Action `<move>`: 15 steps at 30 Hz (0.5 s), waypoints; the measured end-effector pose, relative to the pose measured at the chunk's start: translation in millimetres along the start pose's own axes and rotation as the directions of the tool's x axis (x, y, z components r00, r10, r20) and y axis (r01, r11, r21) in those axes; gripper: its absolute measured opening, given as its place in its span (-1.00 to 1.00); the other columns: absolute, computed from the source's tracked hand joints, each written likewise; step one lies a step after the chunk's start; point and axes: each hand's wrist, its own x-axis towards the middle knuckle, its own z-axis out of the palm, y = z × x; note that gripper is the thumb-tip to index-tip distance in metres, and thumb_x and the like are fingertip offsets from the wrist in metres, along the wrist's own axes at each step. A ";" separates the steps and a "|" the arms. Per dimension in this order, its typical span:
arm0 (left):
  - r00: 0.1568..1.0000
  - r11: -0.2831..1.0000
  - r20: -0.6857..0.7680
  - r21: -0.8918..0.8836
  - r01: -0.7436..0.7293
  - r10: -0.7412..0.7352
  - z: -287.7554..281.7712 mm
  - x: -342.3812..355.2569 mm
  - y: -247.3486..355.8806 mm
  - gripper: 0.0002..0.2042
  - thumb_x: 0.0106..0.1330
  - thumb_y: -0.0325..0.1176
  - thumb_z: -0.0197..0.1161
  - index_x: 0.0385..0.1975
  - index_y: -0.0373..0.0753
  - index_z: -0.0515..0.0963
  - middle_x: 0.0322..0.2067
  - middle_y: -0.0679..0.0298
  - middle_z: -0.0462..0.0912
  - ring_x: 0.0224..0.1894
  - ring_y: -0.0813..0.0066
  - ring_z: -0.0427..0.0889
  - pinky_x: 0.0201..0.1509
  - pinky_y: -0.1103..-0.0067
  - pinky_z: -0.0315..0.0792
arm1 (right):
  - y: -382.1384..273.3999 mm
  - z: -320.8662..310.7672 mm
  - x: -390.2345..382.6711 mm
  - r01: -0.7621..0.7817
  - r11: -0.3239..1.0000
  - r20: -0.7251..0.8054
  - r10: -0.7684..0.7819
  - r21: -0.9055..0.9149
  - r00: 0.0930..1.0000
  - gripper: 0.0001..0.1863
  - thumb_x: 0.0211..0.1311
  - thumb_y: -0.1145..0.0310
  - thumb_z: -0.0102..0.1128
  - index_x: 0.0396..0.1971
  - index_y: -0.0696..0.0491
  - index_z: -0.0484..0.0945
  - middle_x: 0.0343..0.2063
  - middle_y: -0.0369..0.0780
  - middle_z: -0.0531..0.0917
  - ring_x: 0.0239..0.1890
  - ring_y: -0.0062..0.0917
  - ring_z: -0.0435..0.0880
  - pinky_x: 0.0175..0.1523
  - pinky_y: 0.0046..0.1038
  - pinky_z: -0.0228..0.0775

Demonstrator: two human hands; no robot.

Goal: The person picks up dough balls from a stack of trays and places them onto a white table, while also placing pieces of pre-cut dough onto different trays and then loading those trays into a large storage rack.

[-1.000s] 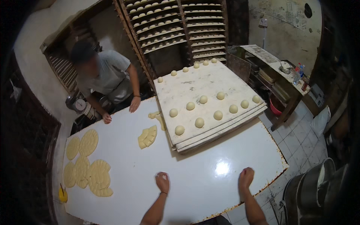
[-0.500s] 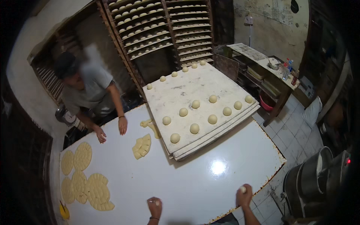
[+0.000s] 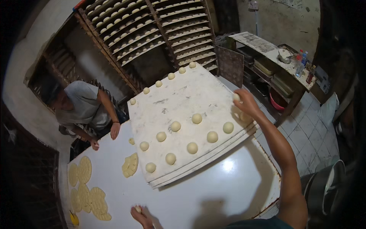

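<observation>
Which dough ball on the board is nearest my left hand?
The dough ball at the near-left corner of the top board; others there lie farther from your left hand.

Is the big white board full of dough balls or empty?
Neither, just partly filled: dough balls sit in rows toward two sides of the white board, with bare surface between.
</observation>
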 end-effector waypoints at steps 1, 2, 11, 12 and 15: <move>0.997 0.997 0.082 0.081 -0.006 -0.001 76.7 -21.1 25.2 -0.68 0.23 -0.38 0.14 -0.06 -0.34 0.33 -0.20 0.20 0.40 -0.15 0.40 0.43 -0.02 0.50 0.39 | 14.2 3.6 15.0 0.025 0.993 0.059 -0.018 -0.118 0.998 -0.47 -0.05 0.34 0.34 -0.02 0.18 0.46 -0.02 -0.03 0.50 0.06 -0.18 0.45 0.13 -0.32 0.31; 0.989 0.987 0.144 0.157 -0.039 0.016 150.3 -42.7 55.5 -0.66 0.24 -0.36 0.14 -0.03 -0.34 0.33 -0.21 0.23 0.41 -0.14 0.43 0.43 0.00 0.51 0.38 | 13.1 11.2 24.3 0.015 0.994 0.181 0.005 -0.111 0.983 -0.44 -0.05 0.33 0.35 0.01 0.17 0.45 0.00 -0.03 0.49 0.08 -0.18 0.44 0.16 -0.31 0.29; -0.036 0.494 0.973 -0.146 -0.857 0.227 520.4 -107.9 11.5 -0.70 0.11 -0.43 0.24 -0.15 -0.37 0.48 -0.17 -0.01 0.53 -0.06 0.05 0.50 0.04 0.38 0.37 | 41.9 -55.9 -78.7 -0.050 0.856 -0.338 0.256 0.514 0.906 -0.56 0.20 0.39 0.10 0.10 0.14 0.40 0.09 -0.15 0.45 0.10 -0.46 0.44 0.17 -0.41 0.26; -0.100 0.439 0.977 -0.175 -0.881 0.187 538.0 -101.6 -11.6 -0.69 0.12 -0.40 0.22 -0.14 -0.39 0.47 -0.16 -0.04 0.53 -0.04 0.01 0.48 0.07 0.37 0.35 | 47.4 -54.6 -111.8 -0.096 0.828 -0.343 0.331 0.552 0.879 -0.66 0.24 0.42 0.05 0.01 0.17 0.44 -0.01 -0.19 0.51 0.03 -0.49 0.48 0.14 -0.45 0.29; -0.199 0.325 0.970 -0.146 -0.934 -0.137 568.1 -105.4 -44.0 -0.57 0.19 -0.28 0.20 0.02 -0.36 0.41 0.09 -0.04 0.39 0.20 -0.01 0.28 0.26 0.32 0.20 | 68.1 -64.2 -230.0 -0.416 0.667 -0.243 0.666 0.618 0.706 -0.80 0.32 0.41 0.01 -0.18 0.21 0.51 -0.24 -0.24 0.56 -0.16 -0.57 0.52 0.01 -0.53 0.33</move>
